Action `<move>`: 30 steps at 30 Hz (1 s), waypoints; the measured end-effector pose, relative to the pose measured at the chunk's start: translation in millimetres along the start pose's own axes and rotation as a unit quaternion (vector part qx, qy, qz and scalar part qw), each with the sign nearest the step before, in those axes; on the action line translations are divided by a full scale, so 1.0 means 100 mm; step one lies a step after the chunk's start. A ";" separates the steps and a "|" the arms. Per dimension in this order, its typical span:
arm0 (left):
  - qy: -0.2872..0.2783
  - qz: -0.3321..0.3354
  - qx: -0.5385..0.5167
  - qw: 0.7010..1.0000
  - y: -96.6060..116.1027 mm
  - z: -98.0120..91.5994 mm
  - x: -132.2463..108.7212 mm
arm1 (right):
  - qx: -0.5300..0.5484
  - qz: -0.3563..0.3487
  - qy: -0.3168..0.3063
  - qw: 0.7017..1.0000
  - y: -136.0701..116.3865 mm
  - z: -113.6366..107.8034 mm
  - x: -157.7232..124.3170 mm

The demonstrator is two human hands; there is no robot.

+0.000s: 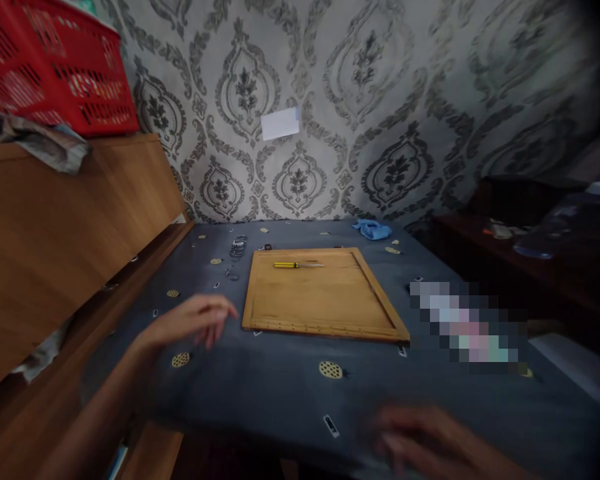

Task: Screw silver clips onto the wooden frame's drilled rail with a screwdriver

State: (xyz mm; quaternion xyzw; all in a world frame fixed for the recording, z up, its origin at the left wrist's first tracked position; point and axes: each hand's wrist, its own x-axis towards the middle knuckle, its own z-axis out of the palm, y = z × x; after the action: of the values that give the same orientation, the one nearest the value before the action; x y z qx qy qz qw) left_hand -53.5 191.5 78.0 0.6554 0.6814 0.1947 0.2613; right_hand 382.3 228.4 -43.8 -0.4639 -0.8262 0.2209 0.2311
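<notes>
A wooden panel [305, 300] with a raised frame lies flat on the dark grey patterned tablecloth [275, 400]. On its upper part rests a screwdriver [299, 265] with a yellow and black handle, its shaft pointing right. Just left of the panel, my left hand [203, 320] hovers over the cloth, fingers loosely bent and holding nothing. My right hand [420, 437] is at the near edge of the table, right of centre, smeared by motion. Whether it holds anything is not visible.
Small metal pieces [238, 247] lie beyond my left hand. A blue cloth or bag [373, 229] sits at the back right, and a blurred-out item [465, 323] on the right. A wooden cabinet [80, 213] with a red basket [60, 73] borders the left; a plastic bottle [565, 220] stands far right.
</notes>
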 end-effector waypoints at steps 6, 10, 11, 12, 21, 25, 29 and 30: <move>0.213 -0.059 0.137 0.966 -0.48 -0.08 1.12 | 0.185 -0.154 -0.097 0.966 -0.83 0.11 1.43; 0.216 -0.022 0.208 0.954 -0.77 0.05 1.31 | 0.204 -0.138 -0.064 0.967 -1.02 0.60 1.82; 0.212 -0.011 0.222 0.952 -0.82 0.06 1.33 | 0.208 -0.132 -0.058 0.968 -1.01 0.71 1.84; 0.208 0.000 0.235 0.949 -0.85 0.07 1.35 | 0.211 -0.125 -0.052 0.968 -0.99 0.80 1.85; 0.201 0.062 0.274 0.939 -1.00 0.07 1.41 | 0.217 -0.122 -0.036 0.968 -0.87 0.87 1.78; 0.217 0.095 0.264 0.935 -1.05 0.04 1.35 | 0.219 -0.124 -0.030 0.967 -0.89 0.84 1.78; 0.241 0.118 0.226 0.936 -1.06 0.02 1.35 | 0.219 -0.127 -0.027 0.967 -0.88 0.85 1.79; 0.247 0.123 0.211 0.938 -1.05 0.02 1.35 | 0.217 -0.129 -0.026 0.967 -0.88 0.85 1.79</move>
State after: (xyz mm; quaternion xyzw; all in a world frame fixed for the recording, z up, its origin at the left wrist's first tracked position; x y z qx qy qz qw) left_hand -136.4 318.9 -0.7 0.7055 0.6639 0.2329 -0.0849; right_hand 191.7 329.4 -29.1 -0.2861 -0.8171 0.3748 0.3316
